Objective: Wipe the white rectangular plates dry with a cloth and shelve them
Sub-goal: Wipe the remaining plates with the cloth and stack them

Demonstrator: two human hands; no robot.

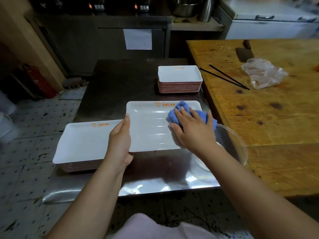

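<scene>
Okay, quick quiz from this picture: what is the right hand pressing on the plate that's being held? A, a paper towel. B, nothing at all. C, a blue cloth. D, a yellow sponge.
C: the right hand presses a blue cloth onto the plate, whose left edge the left hand grips.

Left hand point(120, 140) grips a white rectangular plate point(151, 128) while right hand point(193, 130) presses a blue cloth point(181, 107) onto it above the steel table point(155, 178).

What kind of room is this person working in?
Most likely a restaurant's back kitchen: matching stacks of white rectangular plates sit on a stainless steel table, a cleaver lies on the worn wooden chopping table, and metal pots stand behind.
</scene>
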